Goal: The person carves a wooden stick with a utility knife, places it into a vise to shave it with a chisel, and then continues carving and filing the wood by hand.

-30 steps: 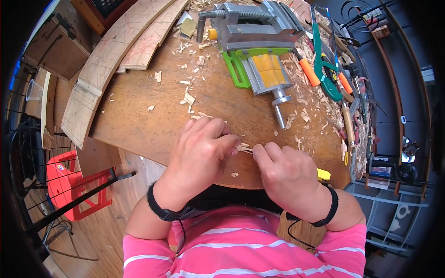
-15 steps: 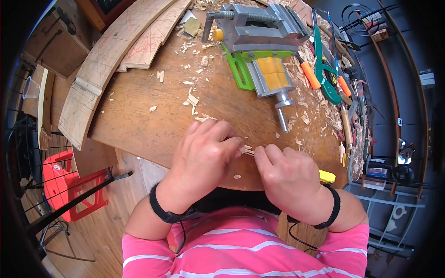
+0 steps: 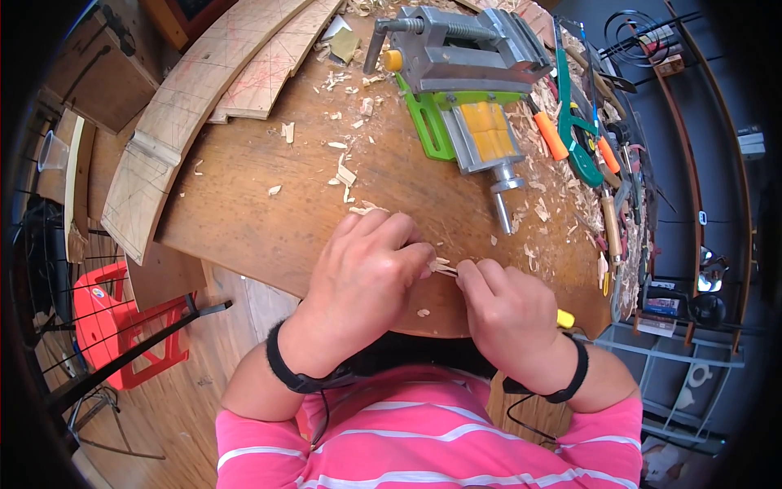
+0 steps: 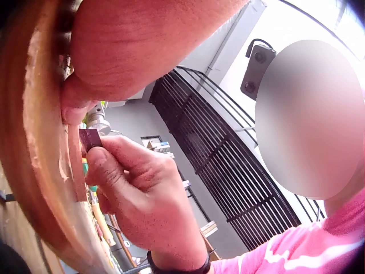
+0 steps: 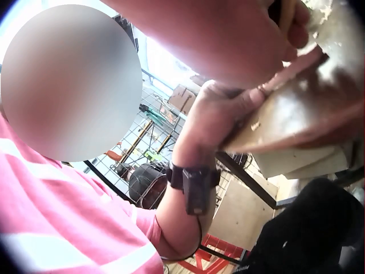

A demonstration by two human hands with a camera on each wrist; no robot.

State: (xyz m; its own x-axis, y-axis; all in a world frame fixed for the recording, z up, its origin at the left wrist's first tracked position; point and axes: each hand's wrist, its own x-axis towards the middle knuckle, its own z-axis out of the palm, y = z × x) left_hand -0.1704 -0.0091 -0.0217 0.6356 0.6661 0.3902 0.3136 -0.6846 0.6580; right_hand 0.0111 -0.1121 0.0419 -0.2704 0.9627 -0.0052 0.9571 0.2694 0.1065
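My left hand (image 3: 362, 281) holds a thin wooden strip (image 4: 74, 162) low over the near edge of the workbench (image 3: 252, 204). Its thumb lies along the strip in the right wrist view. Close by on the right, my right hand (image 3: 513, 314) pinches a small dark brown rectangular piece (image 4: 89, 138) between thumb and forefinger, right beside the strip. A pale curled shaving (image 3: 441, 265) shows in the narrow gap between the hands. Most of the strip is hidden by the fingers in the head view.
A metal vise (image 3: 468, 53) stands at the back, beside a green-based clamp (image 3: 436, 134). Saws and orange-handled tools (image 3: 551, 135) crowd the right side among shavings. Curved boards (image 3: 163, 134) lie left. A yellow object (image 3: 565, 319) is by my right hand; a red stool (image 3: 106, 314) stands below.
Both hands have shifted slightly right in the head view, the gap between them a little wider. My right hand covers more of the yellow object. Both grips look the same.
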